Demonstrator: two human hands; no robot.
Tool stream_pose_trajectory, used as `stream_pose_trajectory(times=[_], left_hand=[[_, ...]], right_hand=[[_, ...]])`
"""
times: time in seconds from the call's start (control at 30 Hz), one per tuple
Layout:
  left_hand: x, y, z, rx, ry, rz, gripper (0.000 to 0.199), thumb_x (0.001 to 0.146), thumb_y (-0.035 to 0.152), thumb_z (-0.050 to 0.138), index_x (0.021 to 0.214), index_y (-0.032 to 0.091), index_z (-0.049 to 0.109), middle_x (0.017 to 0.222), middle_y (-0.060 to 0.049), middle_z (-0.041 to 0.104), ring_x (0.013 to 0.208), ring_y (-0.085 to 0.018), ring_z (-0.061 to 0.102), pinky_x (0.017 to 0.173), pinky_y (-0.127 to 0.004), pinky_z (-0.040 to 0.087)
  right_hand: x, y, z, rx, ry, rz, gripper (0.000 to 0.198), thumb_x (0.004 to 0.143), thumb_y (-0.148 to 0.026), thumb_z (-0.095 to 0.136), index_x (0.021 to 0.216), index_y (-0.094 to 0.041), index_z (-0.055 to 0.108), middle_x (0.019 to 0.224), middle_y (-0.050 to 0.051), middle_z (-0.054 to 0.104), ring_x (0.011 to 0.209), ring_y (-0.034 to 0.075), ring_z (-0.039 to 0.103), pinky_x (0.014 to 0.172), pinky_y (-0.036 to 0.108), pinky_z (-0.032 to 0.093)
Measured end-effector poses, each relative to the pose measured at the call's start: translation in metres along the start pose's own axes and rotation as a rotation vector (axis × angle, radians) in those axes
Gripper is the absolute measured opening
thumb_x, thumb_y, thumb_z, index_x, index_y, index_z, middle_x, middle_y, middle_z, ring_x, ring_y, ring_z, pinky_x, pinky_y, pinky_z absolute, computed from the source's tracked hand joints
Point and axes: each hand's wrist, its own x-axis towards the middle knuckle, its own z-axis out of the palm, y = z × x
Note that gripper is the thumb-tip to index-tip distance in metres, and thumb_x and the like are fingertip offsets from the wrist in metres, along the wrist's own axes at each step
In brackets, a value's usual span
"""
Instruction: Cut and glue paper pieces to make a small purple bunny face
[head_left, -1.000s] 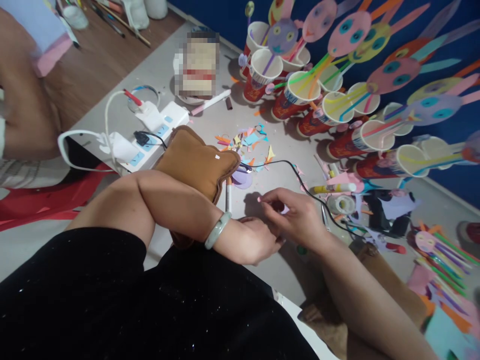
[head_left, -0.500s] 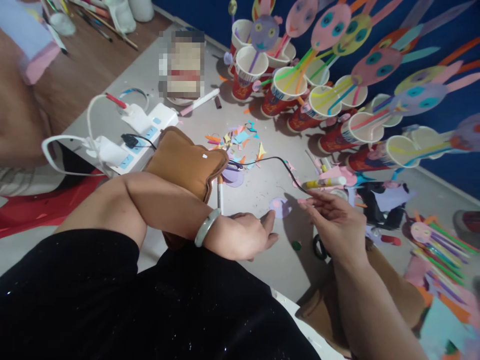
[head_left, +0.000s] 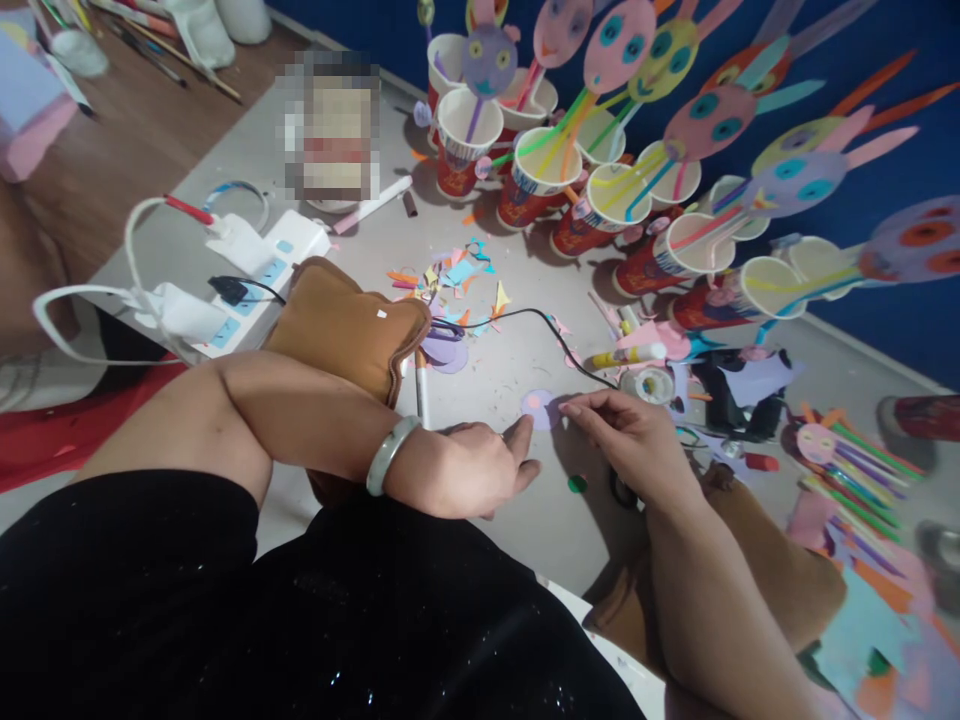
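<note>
Since the earlier frame, the right hand (head_left: 639, 435) has moved to the right side of the purple paper disc (head_left: 538, 408), grip pinched, contents indeterminable. Left hand (head_left: 476, 465): grip half open, forefinger at disc. Disc position: inboard of desk (head_left: 499, 365) near edge.

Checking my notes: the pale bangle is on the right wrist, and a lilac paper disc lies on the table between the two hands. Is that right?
Not quite: the head view shows the pale bangle at the wrist of the left hand. The lilac paper disc does lie on the table between that hand and the right hand.
</note>
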Motion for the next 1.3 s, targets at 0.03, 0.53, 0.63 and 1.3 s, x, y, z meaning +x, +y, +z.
stream_pose_trajectory(times=[0.03, 0.53, 0.63, 1.3], left_hand=[[0.000, 0.000, 0.001, 0.011, 0.011, 0.003, 0.083, 0.083, 0.046, 0.072, 0.155, 0.021, 0.039, 0.166, -0.032, 0.017, 0.098, -0.018, 0.067, 0.081, -0.032, 0.044], [0.000, 0.001, -0.002, 0.008, -0.001, -0.016, 0.085, 0.081, 0.042, 0.072, 0.156, 0.024, 0.038, 0.168, -0.030, 0.014, 0.100, -0.019, 0.066, 0.080, -0.032, 0.043], [0.000, 0.001, -0.002, -0.012, -0.016, -0.021, 0.085, 0.081, 0.039, 0.070, 0.158, 0.024, 0.037, 0.168, -0.030, 0.012, 0.104, -0.020, 0.066, 0.082, -0.033, 0.041], [-0.001, 0.000, -0.002, 0.081, 0.027, 0.020, 0.078, 0.085, 0.048, 0.067, 0.152, 0.017, 0.040, 0.164, -0.035, 0.021, 0.098, -0.021, 0.070, 0.077, -0.030, 0.044]], right_hand=[[0.000, 0.000, 0.000, 0.003, -0.026, -0.001, 0.027, 0.082, -0.049, 0.074, 0.083, -0.022, 0.076, 0.062, 0.000, 0.065, 0.051, 0.013, 0.051, 0.047, 0.027, 0.039], [0.005, 0.008, 0.008, -0.118, -0.054, -0.043, 0.026, 0.083, -0.046, 0.069, 0.082, -0.021, 0.074, 0.073, 0.003, 0.074, 0.059, 0.015, 0.060, 0.055, 0.027, 0.047], [0.005, 0.007, 0.009, -0.116, -0.044, -0.048, 0.025, 0.082, -0.045, 0.069, 0.081, -0.021, 0.073, 0.073, 0.003, 0.074, 0.059, 0.015, 0.061, 0.055, 0.027, 0.047], [0.005, 0.003, 0.012, -0.222, -0.013, -0.071, 0.019, 0.083, -0.040, 0.064, 0.079, -0.022, 0.068, 0.064, 0.001, 0.067, 0.052, 0.014, 0.054, 0.051, 0.028, 0.042]])
